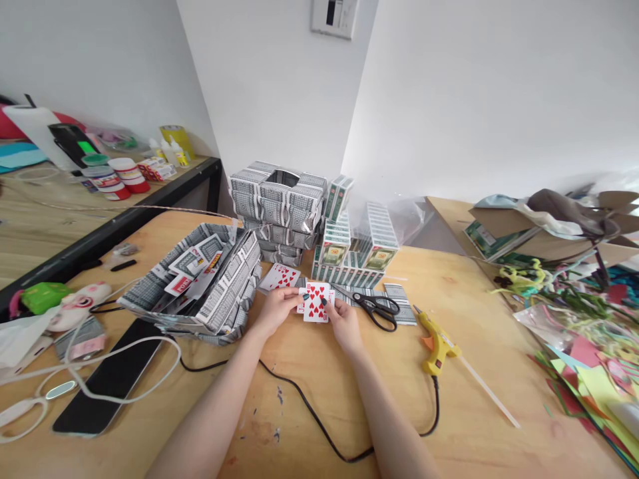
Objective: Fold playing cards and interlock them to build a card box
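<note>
My left hand (pixel 276 307) and my right hand (pixel 343 320) together hold a red hearts playing card (pixel 315 303) face up above the wooden table (pixel 309 372). Fingers of both hands pinch its side edges, and more cards seem to lie behind it. Another hearts card (pixel 280 276) lies flat on the table just beyond my left hand. A woven basket of folded cards (pixel 204 283) sits left of my left hand, with loose cards inside.
Black scissors (pixel 375 308) and a yellow glue gun (pixel 438 342) lie right of my hands, its black cord looping across the table. Folded-card stacks (pixel 279 206) and boxed decks (pixel 352 249) stand behind. A black tablet (pixel 107 379) lies at left; paper scraps (pixel 589 352) fill the right.
</note>
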Tool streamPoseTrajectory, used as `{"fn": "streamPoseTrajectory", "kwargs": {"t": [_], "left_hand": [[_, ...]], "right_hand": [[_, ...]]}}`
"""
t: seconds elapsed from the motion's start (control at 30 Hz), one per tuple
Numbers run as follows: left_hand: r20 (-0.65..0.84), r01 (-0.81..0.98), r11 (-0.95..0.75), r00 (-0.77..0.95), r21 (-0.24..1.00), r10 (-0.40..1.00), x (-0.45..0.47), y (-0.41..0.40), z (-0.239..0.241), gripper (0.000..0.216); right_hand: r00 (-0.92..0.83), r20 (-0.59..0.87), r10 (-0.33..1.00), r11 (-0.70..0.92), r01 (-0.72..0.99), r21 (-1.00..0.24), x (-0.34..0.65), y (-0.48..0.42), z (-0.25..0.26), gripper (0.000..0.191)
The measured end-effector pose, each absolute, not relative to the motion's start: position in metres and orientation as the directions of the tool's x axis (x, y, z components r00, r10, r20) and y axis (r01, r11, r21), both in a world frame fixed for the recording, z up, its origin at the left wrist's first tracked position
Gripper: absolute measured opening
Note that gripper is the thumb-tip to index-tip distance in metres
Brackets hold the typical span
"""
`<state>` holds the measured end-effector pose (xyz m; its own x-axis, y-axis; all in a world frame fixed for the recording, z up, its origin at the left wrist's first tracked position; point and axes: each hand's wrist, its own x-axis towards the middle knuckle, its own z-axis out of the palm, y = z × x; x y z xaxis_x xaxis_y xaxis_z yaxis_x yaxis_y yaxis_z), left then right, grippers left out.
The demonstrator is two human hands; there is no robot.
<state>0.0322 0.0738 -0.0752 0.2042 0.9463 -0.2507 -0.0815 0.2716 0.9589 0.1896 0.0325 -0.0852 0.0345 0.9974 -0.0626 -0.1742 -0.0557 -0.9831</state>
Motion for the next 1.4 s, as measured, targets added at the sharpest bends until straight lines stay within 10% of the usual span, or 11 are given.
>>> {"fn": "streamPoseTrajectory", "kwargs": {"t": [1.4], "left_hand": [[-0.244,-0.059,0.269,0.267,0.961,0.932,0.0293,0.0732,-0.0773,0.029]], "right_hand": [[-0.001,-0.086,0.996,-0.084,-0.214,-0.973,0.1918,0.0329,-0.0874,0.031]]}}
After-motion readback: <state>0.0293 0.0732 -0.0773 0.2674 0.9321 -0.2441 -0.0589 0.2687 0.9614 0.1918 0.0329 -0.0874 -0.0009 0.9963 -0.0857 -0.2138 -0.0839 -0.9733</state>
